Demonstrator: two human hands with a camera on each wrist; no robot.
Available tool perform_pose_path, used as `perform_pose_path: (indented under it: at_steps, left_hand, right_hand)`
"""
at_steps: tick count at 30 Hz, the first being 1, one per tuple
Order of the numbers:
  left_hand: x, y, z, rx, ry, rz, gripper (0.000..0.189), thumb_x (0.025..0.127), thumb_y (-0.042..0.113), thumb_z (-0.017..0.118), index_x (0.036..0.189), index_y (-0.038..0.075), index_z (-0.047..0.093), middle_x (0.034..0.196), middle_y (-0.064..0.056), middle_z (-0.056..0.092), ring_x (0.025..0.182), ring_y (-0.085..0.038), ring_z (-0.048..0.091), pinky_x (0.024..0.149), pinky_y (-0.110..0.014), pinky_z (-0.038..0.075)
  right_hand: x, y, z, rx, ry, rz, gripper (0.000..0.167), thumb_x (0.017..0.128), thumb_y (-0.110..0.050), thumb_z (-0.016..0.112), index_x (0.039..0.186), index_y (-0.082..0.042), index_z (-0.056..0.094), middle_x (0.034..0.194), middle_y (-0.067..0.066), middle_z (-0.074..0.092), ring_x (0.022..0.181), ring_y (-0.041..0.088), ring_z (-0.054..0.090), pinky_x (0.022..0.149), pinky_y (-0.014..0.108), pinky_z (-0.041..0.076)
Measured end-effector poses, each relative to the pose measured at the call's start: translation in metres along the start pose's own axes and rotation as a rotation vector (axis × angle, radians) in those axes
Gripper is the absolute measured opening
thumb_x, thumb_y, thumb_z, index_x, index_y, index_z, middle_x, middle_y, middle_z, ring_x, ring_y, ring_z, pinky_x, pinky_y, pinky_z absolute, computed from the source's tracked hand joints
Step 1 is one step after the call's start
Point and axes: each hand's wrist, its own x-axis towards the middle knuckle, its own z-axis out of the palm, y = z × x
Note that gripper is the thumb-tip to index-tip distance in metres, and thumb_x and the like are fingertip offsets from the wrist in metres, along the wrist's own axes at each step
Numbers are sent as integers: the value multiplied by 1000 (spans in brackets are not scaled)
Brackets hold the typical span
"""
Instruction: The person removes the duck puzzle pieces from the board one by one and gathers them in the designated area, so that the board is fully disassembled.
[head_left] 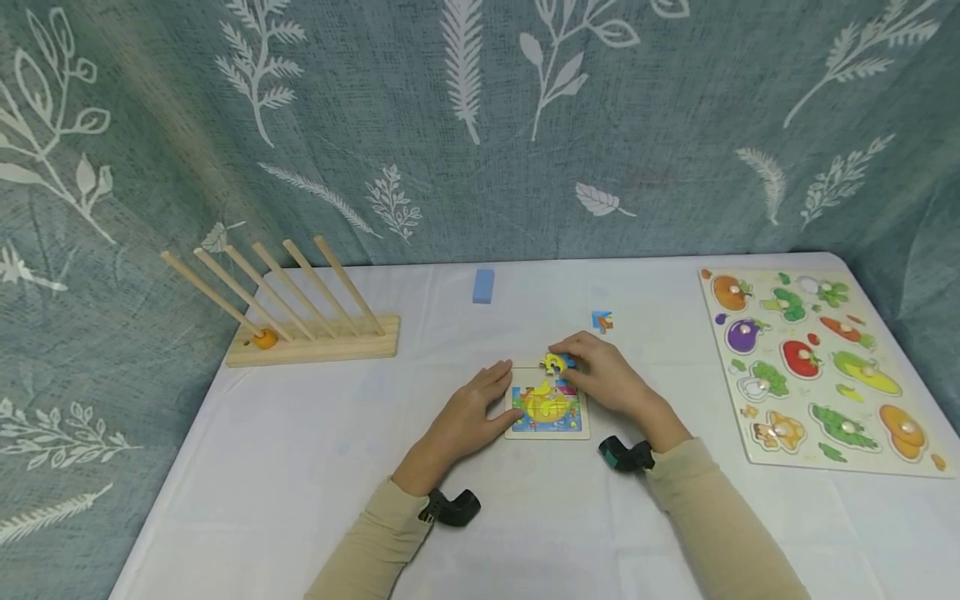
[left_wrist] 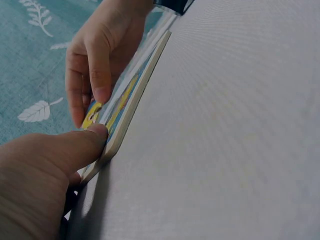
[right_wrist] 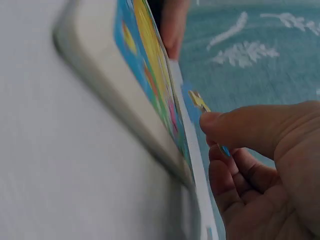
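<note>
A small jigsaw puzzle in a pale wooden tray (head_left: pixel 547 433) shows a yellow figure on a blue ground, its lower part filled with pieces. My left hand (head_left: pixel 474 412) lies at the tray's left side, fingers fairly straight along the upper left edge. Its thumb (left_wrist: pixel 90 145) presses on the tray's rim in the left wrist view. My right hand (head_left: pixel 607 375) pinches a yellow and blue puzzle piece (head_left: pixel 555 363) between thumb and fingers, just above the tray's upper part. In the right wrist view the held piece (right_wrist: pixel 199 101) is tilted, partly hidden by the thumb.
A loose puzzle piece (head_left: pixel 602 321) lies beyond my right hand. Further back is a blue block (head_left: pixel 483 287). At left stands a wooden base with several upright rods (head_left: pixel 315 350) and an orange bead (head_left: pixel 265 338). A vegetable peg board (head_left: pixel 817 375) lies at right.
</note>
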Motion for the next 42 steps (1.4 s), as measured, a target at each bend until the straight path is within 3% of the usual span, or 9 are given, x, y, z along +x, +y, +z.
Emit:
perform_pose_path:
  at_steps: [5,8,13,27,35,42]
  left_hand:
    - [0,-1,0,-4,5,7,63,87,32,68,133,-6,49,146,-14,43,137,-25,39,116,-37,31]
    - [0,-1,0,-9,4,11,63,87,32,69,133,-7,49,146,-15,43,137,-26,39,116,-38,31]
    - [0,0,2,-21,-15,15,64,88,31,68,134,-8,48,146,-16,42,137,-27,38,116,-38,30]
    - [-3,2,0,-30,-25,-1,64,88,32,67,135,-6,47,146,-16,42,137,-26,38,116,-38,30]
    - [-3,2,-1,-13,-13,10,64,88,32,68,135,-6,47,146,-15,43,137,-26,39,116,-37,30]
    - [-3,2,-4,-8,-8,9,64,87,32,68,135,-6,47,145,-15,43,137,-26,39,116,-36,30]
  right_hand:
    - [-3,12,-16,-12,32,56,35,90,-6,61,125,-2,60,128,16,56,130,37,43,107,51,40]
    - [-7,25,-28,-30,58,97,37,90,-5,60,127,-2,59,129,19,55,129,38,44,108,52,39]
    - [-15,43,-47,-72,107,144,38,90,-5,60,128,-1,58,122,20,57,107,33,55,94,50,47]
    - [-9,63,-85,-129,59,234,35,92,-3,56,126,3,57,128,27,53,117,41,50,103,55,41]
    - [1,66,-88,-182,19,207,33,93,-2,54,126,4,57,129,27,52,124,43,45,107,56,37]
    - [9,66,-88,-259,-8,180,32,92,-2,55,123,5,58,125,27,52,120,44,46,106,57,36]
